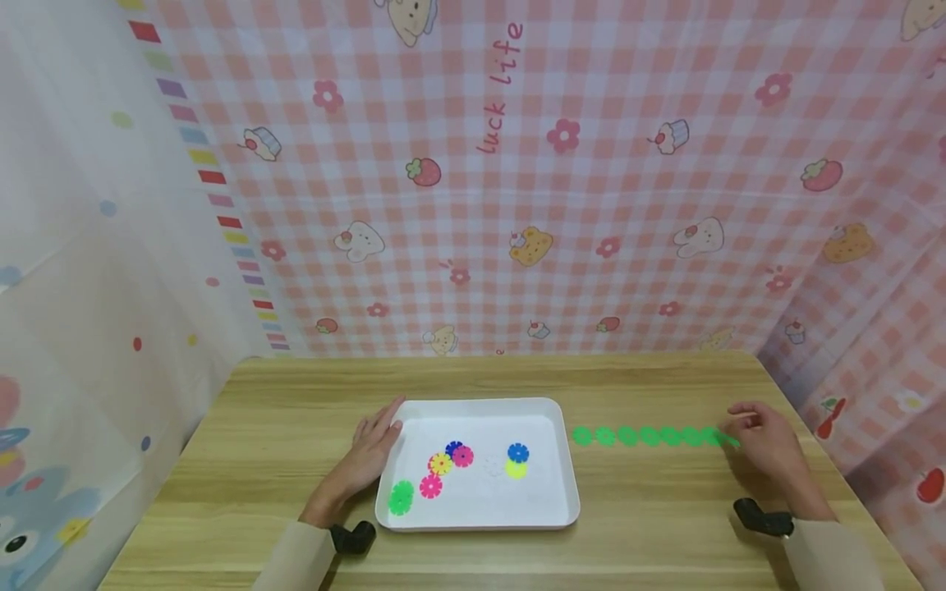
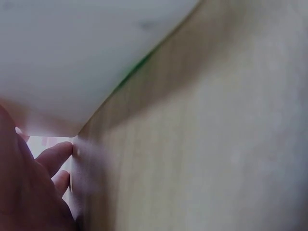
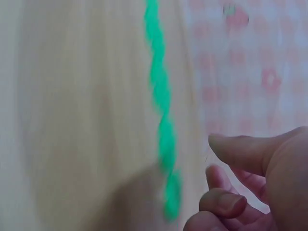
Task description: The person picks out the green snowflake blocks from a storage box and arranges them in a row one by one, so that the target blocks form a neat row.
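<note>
My left hand (image 1: 364,456) rests along the left rim of a white tray (image 1: 480,510), its fingers extended forward. In the left wrist view the tray wall (image 2: 82,53) fills the upper left, with the fingers (image 2: 57,155) beside it. A chain of green snowflake discs (image 1: 649,436) lies in a straight row on the table, right of the tray. My right hand (image 1: 765,439) is at the chain's right end, overlapping it in the head view. From the right wrist, the thumb (image 3: 245,150) stands apart from loosely bent fingers, nothing between them, beside the chain (image 3: 166,142).
Inside the tray lie green discs (image 1: 401,497), pink, yellow and dark blue discs (image 1: 441,464), a pale disc (image 1: 492,467), and a blue disc (image 1: 518,452) over a yellow one (image 1: 516,469). A checked cloth (image 1: 502,279) hangs behind the wooden table (image 1: 650,538).
</note>
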Demonstrator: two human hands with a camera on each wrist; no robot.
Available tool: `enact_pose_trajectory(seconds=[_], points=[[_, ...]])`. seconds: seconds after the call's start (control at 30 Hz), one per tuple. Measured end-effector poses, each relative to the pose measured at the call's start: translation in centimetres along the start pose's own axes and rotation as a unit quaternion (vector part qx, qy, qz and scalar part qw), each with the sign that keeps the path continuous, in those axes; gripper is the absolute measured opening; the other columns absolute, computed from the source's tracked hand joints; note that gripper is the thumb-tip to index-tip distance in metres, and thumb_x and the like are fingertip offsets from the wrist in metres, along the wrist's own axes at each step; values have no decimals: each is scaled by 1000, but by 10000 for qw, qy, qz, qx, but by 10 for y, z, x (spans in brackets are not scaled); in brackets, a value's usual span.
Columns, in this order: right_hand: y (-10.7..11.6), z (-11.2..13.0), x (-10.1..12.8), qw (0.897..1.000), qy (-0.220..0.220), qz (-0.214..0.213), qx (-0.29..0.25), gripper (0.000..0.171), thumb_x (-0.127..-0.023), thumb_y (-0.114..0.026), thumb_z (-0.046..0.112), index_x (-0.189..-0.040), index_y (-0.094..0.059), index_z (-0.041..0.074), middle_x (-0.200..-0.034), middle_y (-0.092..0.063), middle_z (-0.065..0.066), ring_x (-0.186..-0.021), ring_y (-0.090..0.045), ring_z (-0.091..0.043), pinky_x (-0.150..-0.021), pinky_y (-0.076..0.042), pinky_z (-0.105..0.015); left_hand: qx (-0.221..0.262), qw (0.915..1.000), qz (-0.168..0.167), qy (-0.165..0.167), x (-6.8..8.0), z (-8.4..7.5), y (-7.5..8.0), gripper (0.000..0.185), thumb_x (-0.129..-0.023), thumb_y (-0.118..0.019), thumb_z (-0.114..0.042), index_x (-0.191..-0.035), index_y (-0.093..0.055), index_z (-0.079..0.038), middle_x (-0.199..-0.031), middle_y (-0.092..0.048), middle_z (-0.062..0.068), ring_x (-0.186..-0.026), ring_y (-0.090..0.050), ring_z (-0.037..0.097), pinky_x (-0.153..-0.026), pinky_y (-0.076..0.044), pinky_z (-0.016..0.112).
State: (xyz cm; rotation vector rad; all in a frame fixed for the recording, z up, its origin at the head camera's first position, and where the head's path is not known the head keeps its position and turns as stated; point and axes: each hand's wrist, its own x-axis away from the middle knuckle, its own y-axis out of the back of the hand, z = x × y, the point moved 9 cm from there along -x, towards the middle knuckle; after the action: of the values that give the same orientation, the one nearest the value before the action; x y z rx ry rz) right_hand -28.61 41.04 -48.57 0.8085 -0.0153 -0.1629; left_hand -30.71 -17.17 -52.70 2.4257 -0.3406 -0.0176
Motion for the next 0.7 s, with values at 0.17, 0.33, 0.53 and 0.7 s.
enact_pose_trajectory(seconds=[0.17, 0.33, 0.53, 0.7], points=[[-22, 51, -8, 9973, 457, 561, -92, 34, -100, -60, 19, -122, -56, -7, -99, -64, -16, -85, -57, -17, -62, -48, -27, 9, 10000, 7, -25, 0, 0, 1, 54, -110, -24, -37, -160, -16, -21, -165, -16, 13, -152, -5, 36, -119, 14, 54], [-47, 98, -13, 9908, 828, 1027, -295, 30, -97, -64, 18, -117, -59, -4, -94, -63, -11, -89, -59, -22, -67, -48, -29, -3, 10000, -6, -22, 0, 2, 1, 54, -109, -23, -38, -160, -16, -22, -165, -17, 12, -153, -5, 34, -119, 13, 54], [-81, 137, -21, 9757, 1158, 1691, -776, 24, -97, -62, 9, -115, -59, -6, -92, -60, -10, -88, -62, -30, -74, -52, -36, -5, 10000, -16, -28, 0, 1, 0, 54, -110, -23, -38, -160, -16, -22, -165, -17, 11, -152, -6, 34, -119, 13, 54], [-109, 171, -24, 9625, 1523, 2020, -985, 20, -96, -62, 7, -112, -61, -5, -90, -61, -9, -87, -59, -26, -78, -52, -37, -34, 9999, -21, -103, 1, 0, 1, 53, -110, -23, -37, -160, -17, -22, -165, -18, 11, -152, -8, 34, -119, 11, 54]])
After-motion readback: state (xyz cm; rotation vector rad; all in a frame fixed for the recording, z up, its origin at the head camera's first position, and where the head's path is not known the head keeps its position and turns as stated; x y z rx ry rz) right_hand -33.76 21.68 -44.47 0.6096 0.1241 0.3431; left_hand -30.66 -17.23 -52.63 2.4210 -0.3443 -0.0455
